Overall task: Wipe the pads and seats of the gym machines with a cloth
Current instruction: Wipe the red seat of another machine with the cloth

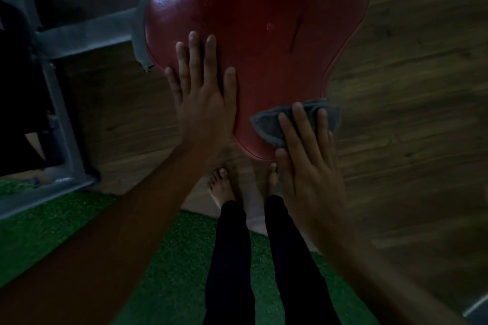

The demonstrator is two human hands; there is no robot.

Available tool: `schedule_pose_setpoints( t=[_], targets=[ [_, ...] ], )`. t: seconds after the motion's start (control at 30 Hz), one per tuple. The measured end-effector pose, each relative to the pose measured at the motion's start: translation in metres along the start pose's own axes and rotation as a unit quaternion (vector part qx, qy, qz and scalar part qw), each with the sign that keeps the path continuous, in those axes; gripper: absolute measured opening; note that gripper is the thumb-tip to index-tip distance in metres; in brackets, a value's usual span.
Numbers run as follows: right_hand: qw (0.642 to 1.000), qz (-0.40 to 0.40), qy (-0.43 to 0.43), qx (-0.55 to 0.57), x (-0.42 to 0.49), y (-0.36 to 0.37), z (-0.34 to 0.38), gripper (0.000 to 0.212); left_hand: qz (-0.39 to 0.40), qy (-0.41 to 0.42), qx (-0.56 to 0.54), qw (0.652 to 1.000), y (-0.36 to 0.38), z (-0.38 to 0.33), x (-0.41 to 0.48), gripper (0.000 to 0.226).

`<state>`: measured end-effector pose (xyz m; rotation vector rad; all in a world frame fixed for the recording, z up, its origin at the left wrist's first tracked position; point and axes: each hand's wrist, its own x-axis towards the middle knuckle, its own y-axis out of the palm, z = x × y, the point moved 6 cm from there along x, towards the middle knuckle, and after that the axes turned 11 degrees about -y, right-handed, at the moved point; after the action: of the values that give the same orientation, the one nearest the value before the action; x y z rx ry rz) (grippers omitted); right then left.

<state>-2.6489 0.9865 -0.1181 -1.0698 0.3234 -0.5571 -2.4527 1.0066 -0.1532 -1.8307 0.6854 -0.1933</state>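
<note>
The red seat [264, 47] is carried by a grey metal frame [87, 34] over the wooden floor [396, 87]. The left hand [203, 103] lies flat on the seat's left edge, its grip apart, with the fingers straight and spread. The right hand [309, 163] presses the grey cloth [266, 124] on the right side of the seat's narrow near end. Its grip is also apart, with the fingers straight on the cloth.

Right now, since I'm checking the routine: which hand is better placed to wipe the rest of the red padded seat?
Right. The right hand presses the grey folded cloth on the near edge of the red padded seat; the left hand lies bare on its left side, probably steadying it.
</note>
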Motion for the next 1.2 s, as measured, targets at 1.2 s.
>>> schedule_pose_setpoints(
  t=[1.2],
  targets=[
    [0.994, 0.004, 0.095, -0.049, 0.035, 0.009, 0.020, 0.054, -0.012, 0.021, -0.021, 0.999, -0.019, 0.007, 0.013, 0.054]
  ],
)
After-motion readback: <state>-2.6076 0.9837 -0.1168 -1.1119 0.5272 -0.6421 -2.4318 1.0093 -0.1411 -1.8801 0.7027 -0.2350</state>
